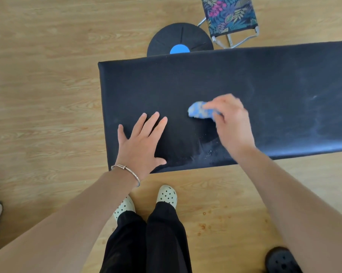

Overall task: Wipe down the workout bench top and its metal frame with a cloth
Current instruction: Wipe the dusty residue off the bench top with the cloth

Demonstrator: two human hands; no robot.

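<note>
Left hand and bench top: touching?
Touching. The head view shows the left hand lying flat on the bench top with fingers spread and no gap visible beneath it.

A black table (245,75) shows a smooth, leather-like cover with a dull sheen. It is streaked with pale dust toward 3 o'clock and specked with grit near its 6 o'clock edge. The blue-and-white cloth (199,112) on it looks soft and nubbly. The floor (48,75) is pale wood-grain board, semi-matt. At 12 o'clock, a matt black plastic disc (178,39); at 1 o'clock, a stool (230,14) of printed fabric on shiny metal tubing. At 6 o'clock, a polished metal bangle (127,171) and matt, perforated rubbery clogs (167,195).
</note>
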